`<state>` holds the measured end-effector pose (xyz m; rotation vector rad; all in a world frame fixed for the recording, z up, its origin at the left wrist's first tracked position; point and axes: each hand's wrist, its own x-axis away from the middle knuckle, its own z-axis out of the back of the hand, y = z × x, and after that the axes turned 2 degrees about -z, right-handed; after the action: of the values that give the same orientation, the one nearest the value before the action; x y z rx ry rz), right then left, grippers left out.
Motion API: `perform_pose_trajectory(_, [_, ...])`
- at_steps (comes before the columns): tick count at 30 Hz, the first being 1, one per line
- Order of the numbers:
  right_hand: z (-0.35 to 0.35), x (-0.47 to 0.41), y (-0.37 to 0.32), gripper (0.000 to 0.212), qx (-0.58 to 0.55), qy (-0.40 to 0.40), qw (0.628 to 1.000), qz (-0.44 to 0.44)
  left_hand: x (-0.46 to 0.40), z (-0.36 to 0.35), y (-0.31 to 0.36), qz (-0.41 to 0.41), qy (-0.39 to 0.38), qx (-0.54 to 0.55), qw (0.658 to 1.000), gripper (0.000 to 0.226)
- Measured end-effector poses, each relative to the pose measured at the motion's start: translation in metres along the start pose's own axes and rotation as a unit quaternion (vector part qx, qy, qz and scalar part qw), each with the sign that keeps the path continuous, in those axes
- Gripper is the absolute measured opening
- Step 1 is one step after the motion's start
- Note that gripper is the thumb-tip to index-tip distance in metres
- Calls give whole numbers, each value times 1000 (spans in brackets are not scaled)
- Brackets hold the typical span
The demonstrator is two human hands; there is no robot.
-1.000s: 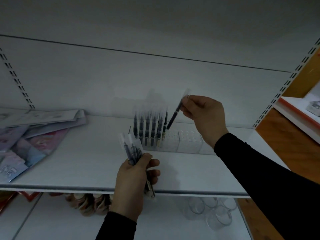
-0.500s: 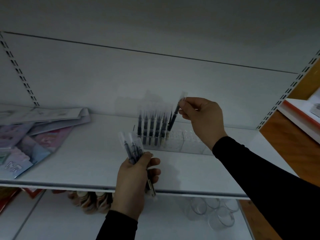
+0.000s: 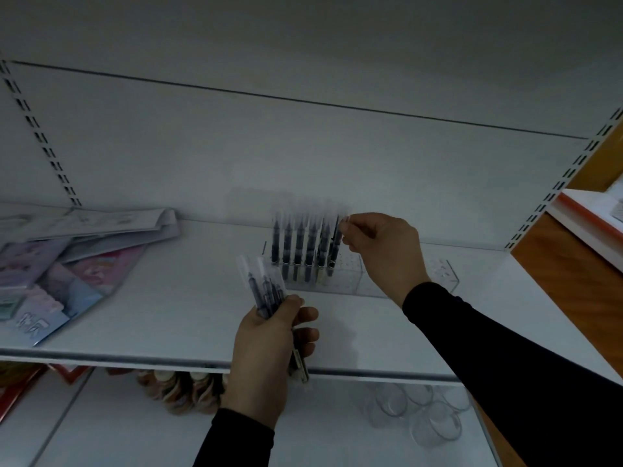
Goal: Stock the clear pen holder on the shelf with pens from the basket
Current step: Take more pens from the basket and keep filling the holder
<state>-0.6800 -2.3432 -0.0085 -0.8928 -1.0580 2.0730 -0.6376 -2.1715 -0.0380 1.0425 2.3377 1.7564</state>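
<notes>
A clear pen holder (image 3: 347,281) stands on the white shelf (image 3: 168,318), its left part filled with several upright dark pens (image 3: 298,247) with clear caps. My right hand (image 3: 384,251) pinches the clear cap of one more dark pen (image 3: 334,246), which stands nearly upright with its lower end in the holder beside the others. My left hand (image 3: 266,348) is at the shelf's front edge, shut around a bunch of several similar pens (image 3: 266,284) that fan upward. The basket is out of view.
A fanned pile of pastel notebooks (image 3: 57,264) lies on the shelf's left. Below the shelf are clear cups (image 3: 418,412) at the right and round brown items (image 3: 178,389) at the left. A wooden unit (image 3: 573,271) borders the right side.
My right hand has moved the single pen down and left from a tilted position above the holder until it stands in the holder next to the row. My left hand stayed put.
</notes>
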Motion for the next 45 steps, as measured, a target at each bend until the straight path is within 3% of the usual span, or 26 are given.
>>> perform_pose_trajectory(4, [-2, 3, 2, 9, 20, -6, 1000, 1, 0, 1, -1, 0, -4, -11, 1000, 12])
perform_pose_trajectory(9, [-1, 8, 4, 20, 49, -13, 999, -9, -2, 0, 0, 32, -22, 11, 999, 17])
perform_pose_trajectory(14, [4, 27, 2, 16, 23, -14, 999, -30, 0, -3, 1, 47, -69, 35, 996, 23])
perform_pose_trajectory(22, [2, 57, -8, 22, -95, -225, 961, -131, 10, -6, -2, 24, -165, -38, 985, 20])
perform_pose_trajectory(27, [8, 57, -6, 17, -147, -270, 935, -174, 11, -7, -2, 12, -165, -55, 985, 18])
perform_pose_trajectory(30, [12, 54, -3, 9, -202, -255, 921, -216, 10, -8, -4, 25, -156, -43, 987, 18])
perform_pose_trajectory(35, [25, 37, -10, 8, -206, -129, 949, -202, 0, -5, -8, 35, -65, -3, 997, 12])
perform_pose_trajectory(40, [39, 12, -23, 6, -234, 11, 967, -101, -7, -1, -9, 23, -8, 34, 999, 9])
perform_pose_trajectory(45, [33, 1, -27, 5, -180, 53, 982, -17, -6, 0, -9, 24, -8, 30, 999, 11])
